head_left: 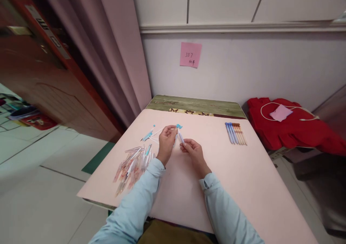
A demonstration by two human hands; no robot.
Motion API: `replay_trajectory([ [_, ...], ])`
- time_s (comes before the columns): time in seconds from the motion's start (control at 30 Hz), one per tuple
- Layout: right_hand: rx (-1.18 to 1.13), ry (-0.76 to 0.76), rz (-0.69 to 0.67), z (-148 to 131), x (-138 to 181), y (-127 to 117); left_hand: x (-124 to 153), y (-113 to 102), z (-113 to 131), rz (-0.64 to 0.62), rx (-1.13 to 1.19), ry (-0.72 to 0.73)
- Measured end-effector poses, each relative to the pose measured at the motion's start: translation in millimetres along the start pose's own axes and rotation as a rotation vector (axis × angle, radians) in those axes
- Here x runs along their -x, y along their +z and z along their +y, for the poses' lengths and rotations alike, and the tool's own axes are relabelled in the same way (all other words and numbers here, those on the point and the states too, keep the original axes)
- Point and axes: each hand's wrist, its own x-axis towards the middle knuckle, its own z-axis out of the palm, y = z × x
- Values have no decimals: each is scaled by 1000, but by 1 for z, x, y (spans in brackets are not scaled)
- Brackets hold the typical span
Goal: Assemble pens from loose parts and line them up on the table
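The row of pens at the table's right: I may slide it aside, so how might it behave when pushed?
The row of pens would probably splay rather than move as one, since the pens lie side by side with no visible band. Each is likely light and fairly stiff, being slender and straight. Some might roll: the barrels look rounded, though that's hard to confirm at this size.

Lone head view, above and behind both hands (195,151), facing forward-down across table (229,175) toward wall (227,63).

A pink note (190,55) is stuck to the wall (229,67), upper centre. A mauve curtain (116,49) is hung upper left. At right, red cloth (286,136) is topped by pink paper (281,112).
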Motion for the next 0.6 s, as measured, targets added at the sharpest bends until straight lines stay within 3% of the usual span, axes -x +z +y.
replay_trajectory([
  [0.1, 3, 9, -4, -1, 2, 1, 1, -3, 3, -113, -35, 23],
  [0.27, 42, -7, -2, 1, 2, 0, 4, -10, 3, -114, -83, 22],
  [0.37, 199, -95, 115, -1, 0, -11, 1, -27, 13, -22, -63, 42],
  [0.5, 696, -237, 402, -12, -2, -38, -4, -63, 34, 199, -90, 85],
  [0.6, 958, -233, 500, -19, -2, -54, -3, -89, 49, 263, -121, 105],
])
